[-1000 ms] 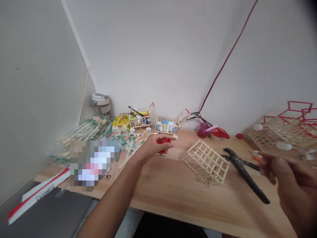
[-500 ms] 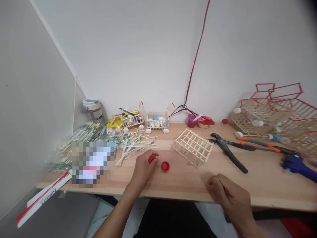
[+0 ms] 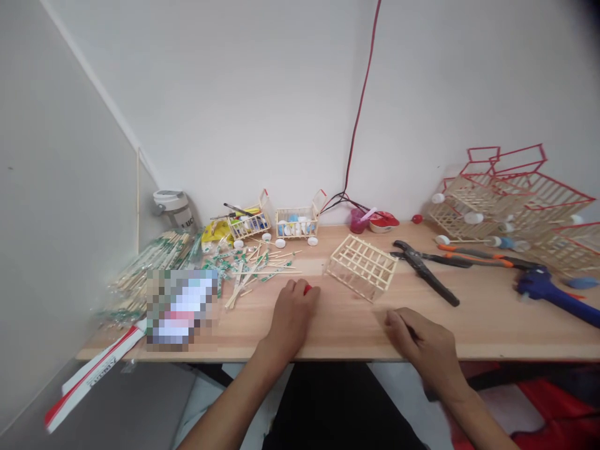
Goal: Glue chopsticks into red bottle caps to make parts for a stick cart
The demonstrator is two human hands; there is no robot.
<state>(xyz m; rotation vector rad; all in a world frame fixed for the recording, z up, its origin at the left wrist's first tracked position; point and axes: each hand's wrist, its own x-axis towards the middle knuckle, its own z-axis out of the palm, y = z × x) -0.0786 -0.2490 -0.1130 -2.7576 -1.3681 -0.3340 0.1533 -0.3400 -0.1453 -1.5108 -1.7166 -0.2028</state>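
Red plastic shows as a mere sliver at the fingertips of the left hand (image 3: 293,309), just left of the frame's centre: a small red cap (image 3: 307,289) lying on the wooden table (image 3: 337,340). The fingers bend down over it, but whether they pinch it or only cover it cannot be told. The right hand (image 3: 419,340) rests knuckles-up near the table's front edge, lower right of centre, loosely curled; its palm side is hidden, so what it has hold of, if anything, cannot be told either. A cap this small and light would likely skid on smooth wood, so a gentle pinch at its rim, with the wrist kept low, seems the sound way to handle it. Just right of the cap, tilted on the table, lies a stick crate (image 3: 363,265), close enough to be nudged by a careless sweep. Loose sticks (image 3: 255,272) are scattered just to the left. Farther right lie black pliers (image 3: 424,272) and a blue glue gun (image 3: 548,287), well apart from both hands. Two small stick carts (image 3: 295,222) stand by the back wall.
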